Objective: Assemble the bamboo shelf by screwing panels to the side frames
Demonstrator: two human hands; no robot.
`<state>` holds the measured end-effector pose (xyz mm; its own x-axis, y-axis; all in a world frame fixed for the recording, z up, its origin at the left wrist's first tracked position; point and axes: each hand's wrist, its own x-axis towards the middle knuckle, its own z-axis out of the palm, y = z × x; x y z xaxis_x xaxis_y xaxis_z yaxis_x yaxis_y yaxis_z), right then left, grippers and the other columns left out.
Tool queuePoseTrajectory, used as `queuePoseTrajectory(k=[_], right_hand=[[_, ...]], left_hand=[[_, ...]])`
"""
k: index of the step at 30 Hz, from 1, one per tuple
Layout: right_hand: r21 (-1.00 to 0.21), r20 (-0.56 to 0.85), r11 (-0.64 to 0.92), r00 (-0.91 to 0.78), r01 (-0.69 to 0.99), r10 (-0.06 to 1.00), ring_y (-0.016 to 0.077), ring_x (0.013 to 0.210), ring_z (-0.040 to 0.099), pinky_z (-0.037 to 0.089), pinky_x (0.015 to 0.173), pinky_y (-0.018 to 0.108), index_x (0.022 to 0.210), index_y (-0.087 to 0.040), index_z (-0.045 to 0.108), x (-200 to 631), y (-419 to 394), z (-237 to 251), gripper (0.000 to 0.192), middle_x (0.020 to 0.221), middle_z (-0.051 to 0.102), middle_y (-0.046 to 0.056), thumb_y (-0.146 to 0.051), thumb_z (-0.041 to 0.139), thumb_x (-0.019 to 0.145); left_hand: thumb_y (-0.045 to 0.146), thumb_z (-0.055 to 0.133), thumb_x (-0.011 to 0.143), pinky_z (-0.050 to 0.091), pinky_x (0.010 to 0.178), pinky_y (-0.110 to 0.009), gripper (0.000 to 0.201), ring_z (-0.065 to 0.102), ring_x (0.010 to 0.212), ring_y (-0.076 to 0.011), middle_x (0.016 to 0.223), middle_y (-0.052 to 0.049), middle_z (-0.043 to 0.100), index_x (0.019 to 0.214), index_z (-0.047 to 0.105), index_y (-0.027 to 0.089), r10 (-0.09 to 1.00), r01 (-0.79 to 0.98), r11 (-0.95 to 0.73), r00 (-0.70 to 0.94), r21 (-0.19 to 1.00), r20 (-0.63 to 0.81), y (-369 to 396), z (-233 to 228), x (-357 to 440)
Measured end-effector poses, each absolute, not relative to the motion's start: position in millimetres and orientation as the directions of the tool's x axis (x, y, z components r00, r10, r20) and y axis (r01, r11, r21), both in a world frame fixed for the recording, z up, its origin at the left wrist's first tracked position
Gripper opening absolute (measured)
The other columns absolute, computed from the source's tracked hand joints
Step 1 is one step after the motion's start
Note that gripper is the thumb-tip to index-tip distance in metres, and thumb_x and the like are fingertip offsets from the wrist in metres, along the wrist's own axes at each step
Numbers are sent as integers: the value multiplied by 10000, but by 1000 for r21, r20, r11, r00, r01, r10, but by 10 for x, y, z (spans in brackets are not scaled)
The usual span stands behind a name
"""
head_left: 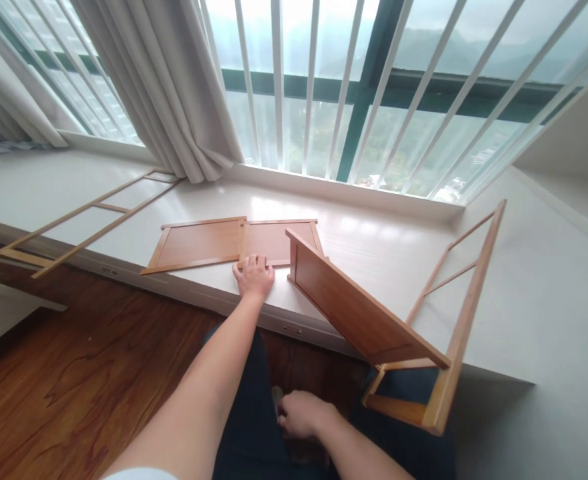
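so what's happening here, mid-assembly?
A person sits facing a white window ledge with bamboo shelf parts spread on it. The left hand rests flat at the near edge of two shelf panels lying side by side. The right hand is down by the lap, closed; what it holds, if anything, cannot be told. A third panel is joined to a ladder-like side frame at the right, tilted. Another side frame lies flat at the left.

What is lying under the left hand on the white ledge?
The left hand rests flat on the front edge of a flat wooden panel, which lies on the white ledge. The part of the edge below the palm is covered, so it cannot be seen.
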<state>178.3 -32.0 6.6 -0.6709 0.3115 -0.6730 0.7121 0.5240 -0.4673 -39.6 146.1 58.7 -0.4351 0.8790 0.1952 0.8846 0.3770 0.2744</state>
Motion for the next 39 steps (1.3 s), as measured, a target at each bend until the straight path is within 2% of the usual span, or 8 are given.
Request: queuePoseTrajectory(k=[4,15,19,23,28,30,34,39], right_hand=[[-420,-692,526,-636,740,341,371,1094,757,618,893,426,1188,-118,795,1780,-282,55,391,1168,773,221,-304,606,901],[-295,-757,498,-517,816,399,401,1061,764,651,817,471,1220,-121,784,1883,-183,188,463,1168,775,209,-177,687,771],[-281,-777,494,-497,823,386,417,1063,759,638,858,489,1183,-107,798,1910,-203,191,479,1159,774,216,-110,705,713],[-270,-771,461,-476,846,423,428,1090,746,627,882,509,1186,-123,803,1952,-279,196,492,1171,770,215,-78,696,708],[-272,-755,409,-457,871,470,408,1091,752,636,859,515,1191,-222,809,1992,-362,216,482,1209,775,156,-107,703,736],[-269,-760,402,-449,875,470,404,1091,754,640,854,506,1168,-241,818,1983,-366,208,473,1204,780,141,-107,713,727],[-264,-762,397,-442,879,473,408,1099,750,646,845,490,1108,-243,836,1967,-352,156,438,1201,783,136,-109,729,706],[-318,-723,377,-479,870,498,439,1043,761,641,820,530,1014,-204,854,2036,-330,68,373,1131,797,167,-99,760,668]], left_hand=[[438,469,971,127,1263,-607,551,323,1532,-323,1659,-126,415,1471,550,222,913,917,325,-368,232,176,1507,589,-439],[335,390,986,298,1170,-590,542,397,1491,-301,1636,-138,448,1498,540,237,965,969,189,-213,158,152,1000,706,-353],[428,449,981,266,1193,-592,565,378,1491,-312,1639,-140,442,1510,530,247,976,969,140,-169,202,135,614,697,-361],[405,517,967,240,1222,-561,470,422,1448,-287,1574,-77,525,1421,599,315,953,920,219,-273,324,131,477,752,-461],[467,556,983,366,1132,-640,509,434,1408,-389,1525,-194,481,1405,549,183,693,598,588,-720,544,43,498,769,-684],[485,602,980,468,1072,-594,516,532,1317,-348,1449,-176,535,1380,553,162,580,412,658,-811,631,-76,503,727,-740],[446,635,993,611,851,-399,375,683,982,-198,1169,-84,682,1230,640,155,597,159,605,-739,780,-313,515,640,-769],[408,639,997,617,822,-377,346,684,960,-188,1160,-81,682,1230,638,152,656,-63,458,-649,887,-385,595,665,-787]])
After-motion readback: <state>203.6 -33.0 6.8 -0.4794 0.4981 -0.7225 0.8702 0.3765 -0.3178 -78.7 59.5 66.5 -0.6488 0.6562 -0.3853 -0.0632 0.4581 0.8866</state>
